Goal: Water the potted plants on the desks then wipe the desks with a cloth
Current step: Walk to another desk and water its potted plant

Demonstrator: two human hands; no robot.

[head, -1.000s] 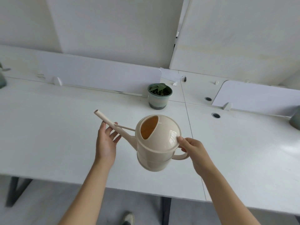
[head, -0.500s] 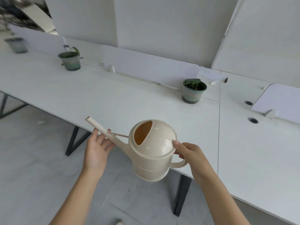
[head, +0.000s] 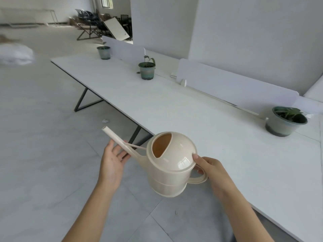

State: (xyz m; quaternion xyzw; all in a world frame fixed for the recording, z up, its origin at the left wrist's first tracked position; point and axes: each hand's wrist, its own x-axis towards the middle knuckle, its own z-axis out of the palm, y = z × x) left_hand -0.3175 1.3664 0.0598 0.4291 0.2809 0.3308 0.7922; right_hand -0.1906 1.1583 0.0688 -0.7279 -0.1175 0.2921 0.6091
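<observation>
A cream plastic watering can [head: 170, 165] hangs in front of me, off the near edge of the long white desk [head: 174, 109], spout pointing left and away. My right hand [head: 212, 172] grips its handle. My left hand [head: 112, 160] is flat under the spout with fingers spread, supporting it. Three potted plants stand along the desk's far side: the nearest pot [head: 284, 120] at right, a middle pot [head: 147, 69], and a far pot [head: 104, 52]. No cloth is in sight.
White divider panels [head: 234, 86] run along the back of the desk. Black angled desk legs [head: 82, 100] stand on the grey tiled floor [head: 43, 137], which is open to my left. Stacked chairs and a leaning board [head: 108, 27] sit in the far corner.
My view has swung left, so the whole desk row and two more pots have come into sight. The can now hangs over the floor beside the desk. Both hands keep their hold.
</observation>
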